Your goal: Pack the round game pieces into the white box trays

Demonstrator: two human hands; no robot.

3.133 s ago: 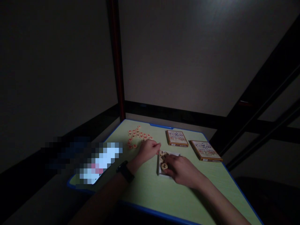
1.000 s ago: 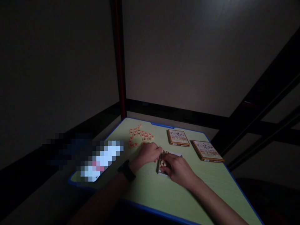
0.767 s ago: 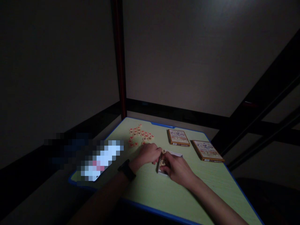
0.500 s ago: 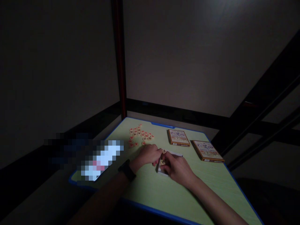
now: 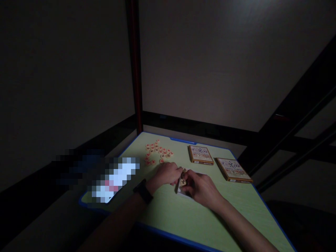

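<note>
A shallow pale-edged box [image 5: 181, 191] lies on the table below my two hands, mostly covered by them. My left hand [image 5: 168, 173], a dark band at its wrist, has its fingers curled at the box's left edge. Over the box, my right hand [image 5: 203, 188] pinches a round, pale Chinese chess piece [image 5: 183, 182] with a dark character on it. Another piece [image 5: 184, 170] shows just beyond, near my left fingertips. Farther back on the left, several loose Chinese chess pieces [image 5: 161, 161] with red or dark characters lie spread on the table.
Two flat printed boxes, one near the back [image 5: 201, 155] and one at the right edge [image 5: 233, 169], lie on the green, blue-edged table [image 5: 173, 213]. A blurred lit screen [image 5: 119, 180] lies at the left. Walls stand behind; the room is dim.
My right hand has shifted slightly, and the piece at its fingertips shows more plainly now. My left hand stays at the box's edge. The view has moved a little.
</note>
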